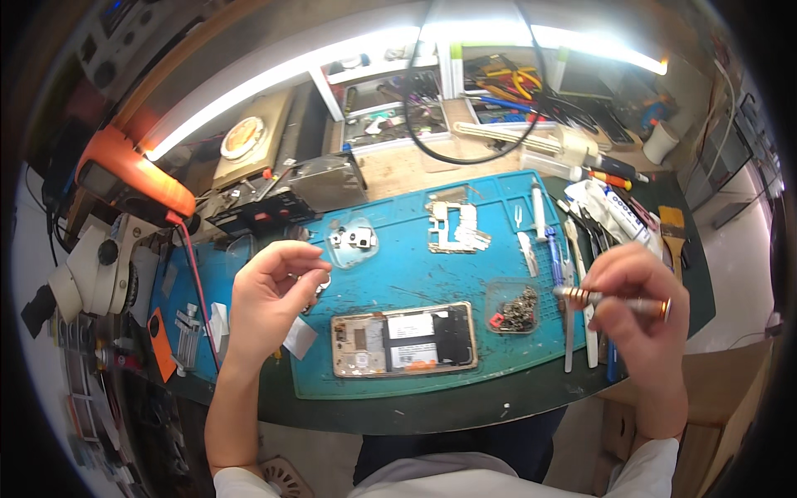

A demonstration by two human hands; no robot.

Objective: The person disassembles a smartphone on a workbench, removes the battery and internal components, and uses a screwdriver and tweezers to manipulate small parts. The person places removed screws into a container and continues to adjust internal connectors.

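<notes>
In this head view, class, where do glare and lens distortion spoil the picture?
Head view: the light strip along the top burns out to white glare; the table's front edge bows from the fisheye; the corners go black; the opened phone mid-frame stays fairly sharp.

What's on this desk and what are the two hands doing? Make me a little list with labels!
Place: blue work mat on a cluttered bench
Middle: opened phone, back off
Left hand: pinching a small part, too small to tell
Right hand: holding a precision screwdriver, held sideways
Near the right hand: clear dish of screws
Back of mat: metal phone frame
</notes>
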